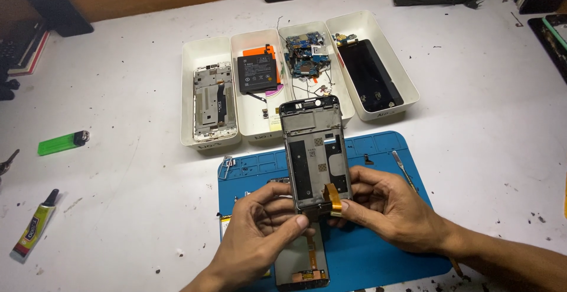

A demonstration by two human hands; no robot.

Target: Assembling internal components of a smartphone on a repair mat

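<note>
Head view: phone frame (313, 150) between fingers (277, 200).

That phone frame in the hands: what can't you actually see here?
All head view:
- Phone frame: bottom edge hidden by left hand and right hand fingers.
- Second phone part on blue mat: mostly behind left hand, cut off by bottom edge.
- Circuit boards in white tray: too small.

Blue mat (378, 150), green lighter (59, 143)

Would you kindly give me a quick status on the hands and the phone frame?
Left hand and right hand both grip phone frame by its lower end. Orange ribbon cable loose. Nothing obstructing.
</note>
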